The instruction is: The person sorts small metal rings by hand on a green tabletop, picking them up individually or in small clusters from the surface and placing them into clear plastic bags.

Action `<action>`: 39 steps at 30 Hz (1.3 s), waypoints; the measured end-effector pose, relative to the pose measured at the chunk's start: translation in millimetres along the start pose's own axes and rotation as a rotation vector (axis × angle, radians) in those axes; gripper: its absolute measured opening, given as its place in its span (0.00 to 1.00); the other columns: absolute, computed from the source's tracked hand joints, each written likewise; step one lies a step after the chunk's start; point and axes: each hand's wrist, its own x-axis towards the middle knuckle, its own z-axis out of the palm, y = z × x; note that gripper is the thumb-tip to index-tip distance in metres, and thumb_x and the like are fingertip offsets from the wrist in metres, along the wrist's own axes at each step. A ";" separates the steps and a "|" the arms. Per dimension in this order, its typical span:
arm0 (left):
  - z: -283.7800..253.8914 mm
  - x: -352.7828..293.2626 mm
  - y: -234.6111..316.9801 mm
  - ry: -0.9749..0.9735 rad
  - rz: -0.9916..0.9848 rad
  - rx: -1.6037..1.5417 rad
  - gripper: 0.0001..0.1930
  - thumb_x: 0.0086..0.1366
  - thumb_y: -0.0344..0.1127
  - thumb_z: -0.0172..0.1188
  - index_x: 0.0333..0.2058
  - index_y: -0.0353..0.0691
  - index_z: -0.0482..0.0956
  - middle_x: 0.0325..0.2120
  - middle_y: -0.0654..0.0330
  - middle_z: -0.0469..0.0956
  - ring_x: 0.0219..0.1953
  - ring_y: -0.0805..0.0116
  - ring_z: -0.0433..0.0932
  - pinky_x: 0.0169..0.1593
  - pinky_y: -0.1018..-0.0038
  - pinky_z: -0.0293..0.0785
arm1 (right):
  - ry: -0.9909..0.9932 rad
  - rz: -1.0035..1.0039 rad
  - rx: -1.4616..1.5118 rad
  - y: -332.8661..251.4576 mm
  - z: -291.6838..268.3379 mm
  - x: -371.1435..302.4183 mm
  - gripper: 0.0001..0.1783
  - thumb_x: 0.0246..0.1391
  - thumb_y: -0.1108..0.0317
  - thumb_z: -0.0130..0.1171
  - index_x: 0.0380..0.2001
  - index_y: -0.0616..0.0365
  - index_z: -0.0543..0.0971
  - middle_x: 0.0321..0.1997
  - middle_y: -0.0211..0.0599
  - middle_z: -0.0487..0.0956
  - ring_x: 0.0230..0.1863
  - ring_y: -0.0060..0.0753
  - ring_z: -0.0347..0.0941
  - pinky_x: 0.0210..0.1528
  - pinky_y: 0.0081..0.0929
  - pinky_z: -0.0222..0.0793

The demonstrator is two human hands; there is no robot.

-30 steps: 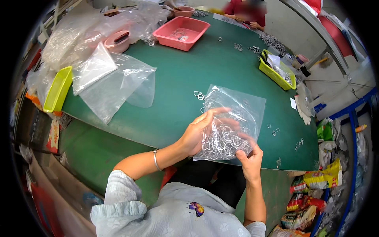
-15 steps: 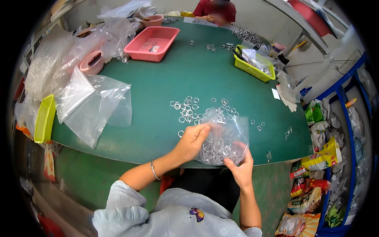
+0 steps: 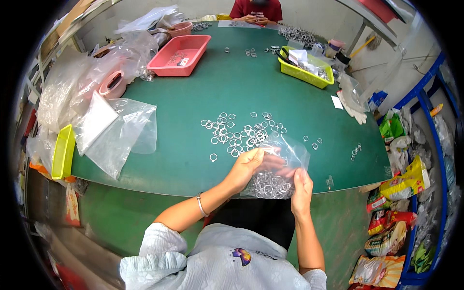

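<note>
A clear plastic bag [image 3: 270, 179] holds many small metal rings in its lower part, close to the front edge of the green table [image 3: 212, 92]. My left hand [image 3: 246, 166] pinches the bag's left side near the top, thumb pressed against the fingers. On the other side my right hand [image 3: 301, 186] grips the right edge, thumb in front and fingers behind the film. Just beyond the bag, loose metal rings [image 3: 237, 137] lie scattered on the table. A few more rings [image 3: 315, 145] lie to the right.
Empty-looking plastic bags [image 3: 130, 130] spread at left beside a narrow yellow-green tray [image 3: 64, 152]. A pink tray [image 3: 198, 55] stands farther back. At the back right are a yellow-green basket [image 3: 304, 75] and gloves [image 3: 353, 106]. Across the table sits a person in a red shirt [image 3: 270, 7].
My right hand has moved up from the bag's lower corner to its right edge. The bag's top now leans to the right, and the view has shifted slightly.
</note>
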 end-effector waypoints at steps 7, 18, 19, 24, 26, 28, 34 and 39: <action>-6.6 -1.2 -9.8 0.112 -0.005 0.185 0.38 0.63 0.43 0.54 0.64 0.37 0.43 0.56 0.47 0.63 0.58 0.57 0.64 0.60 0.62 0.60 | 0.085 0.004 0.096 8.6 -0.6 8.5 0.16 0.65 0.65 0.38 0.27 0.62 0.70 0.35 0.40 0.77 0.39 0.29 0.70 0.48 0.27 0.62; 1.6 -17.4 -28.1 -0.004 0.015 0.680 0.51 0.40 0.31 0.75 0.61 0.36 0.52 0.49 0.50 0.70 0.54 0.57 0.68 0.57 0.66 0.63 | -0.153 0.138 -0.036 6.6 -15.9 0.9 0.15 0.51 0.66 0.60 0.39 0.65 0.76 0.41 0.35 0.76 0.44 0.24 0.70 0.49 0.24 0.63; 1.1 -21.6 -33.4 -0.049 0.071 0.822 0.50 0.40 0.32 0.75 0.60 0.36 0.53 0.50 0.49 0.69 0.54 0.55 0.68 0.57 0.65 0.63 | -0.087 0.101 -0.051 11.5 -12.5 -2.5 0.14 0.52 0.66 0.60 0.38 0.66 0.76 0.40 0.34 0.76 0.42 0.24 0.70 0.47 0.23 0.64; 13.5 -31.2 -38.9 -0.027 0.120 0.962 0.55 0.37 0.32 0.77 0.61 0.34 0.50 0.56 0.46 0.63 0.59 0.51 0.63 0.60 0.63 0.59 | 0.114 -0.083 -0.178 23.4 0.7 -10.5 0.11 0.55 0.67 0.56 0.32 0.67 0.78 0.34 0.36 0.78 0.36 0.25 0.72 0.40 0.23 0.66; 16.7 -29.9 -40.7 0.034 0.172 1.017 0.56 0.37 0.32 0.77 0.62 0.35 0.47 0.53 0.45 0.66 0.57 0.50 0.65 0.59 0.63 0.60 | 0.158 -0.165 -0.186 19.1 2.4 -10.9 0.10 0.56 0.69 0.54 0.31 0.67 0.79 0.34 0.39 0.79 0.36 0.29 0.74 0.40 0.25 0.67; 13.5 -37.6 -46.3 0.030 0.175 1.073 0.56 0.38 0.30 0.75 0.62 0.35 0.45 0.50 0.46 0.68 0.53 0.50 0.69 0.57 0.63 0.63 | 0.202 -0.189 -0.173 16.1 2.8 -18.8 0.09 0.55 0.72 0.53 0.31 0.67 0.79 0.34 0.41 0.78 0.35 0.34 0.74 0.40 0.28 0.67; 11.0 -40.7 -45.5 -0.027 0.466 0.978 0.46 0.40 0.24 0.70 0.59 0.36 0.56 0.45 0.46 0.72 0.46 0.47 0.73 0.47 0.60 0.72 | -0.015 -0.684 -0.242 1.0 -7.9 -11.8 0.08 0.41 0.76 0.58 0.29 0.65 0.78 0.34 0.44 0.78 0.36 0.45 0.74 0.40 0.37 0.67; 6.5 -46.2 -66.2 0.122 0.323 1.107 0.42 0.45 0.24 0.70 0.57 0.38 0.56 0.47 0.49 0.71 0.45 0.58 0.75 0.44 0.68 0.74 | -0.052 -0.535 -0.296 23.7 -3.8 -4.6 0.13 0.36 0.75 0.64 0.31 0.64 0.78 0.35 0.44 0.78 0.36 0.46 0.74 0.41 0.35 0.67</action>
